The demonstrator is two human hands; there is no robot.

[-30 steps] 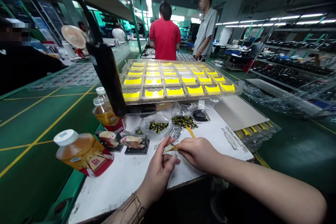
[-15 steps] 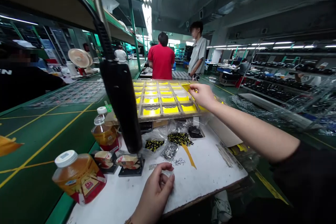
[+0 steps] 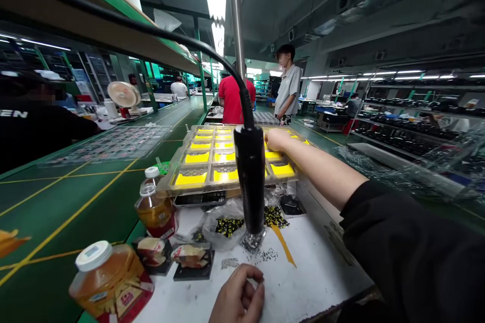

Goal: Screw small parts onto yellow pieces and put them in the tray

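My left hand (image 3: 242, 295) rests on the white tabletop (image 3: 303, 272), its fingers loosely curled with nothing visible in them. Out over the clear compartment tray (image 3: 170, 181), my right hand (image 3: 277, 140) is closed. Its fingertips are partly behind the hanging black electric screwdriver (image 3: 250, 176), so what they hold is hidden. Yellow pieces (image 3: 191, 178) line the tray's compartments. Between the tray and my left hand lie small black-and-yellow parts (image 3: 229, 227) in a plastic bag, tiny loose screws (image 3: 268, 254) and an orange-yellow strip (image 3: 284, 247).
Two black stands (image 3: 192, 262) with taped tops and drink bottles (image 3: 113, 282) stand on the left. Beyond them runs a green conveyor belt (image 3: 94, 176) with another clear tray. A person in red (image 3: 229, 98) and one in grey (image 3: 288, 88) stand ahead.
The screwdriver has swung right and now hangs in front of the tray. My right hand has shifted slightly left and lower into the tray. The left hand stays curled; the view has shifted.
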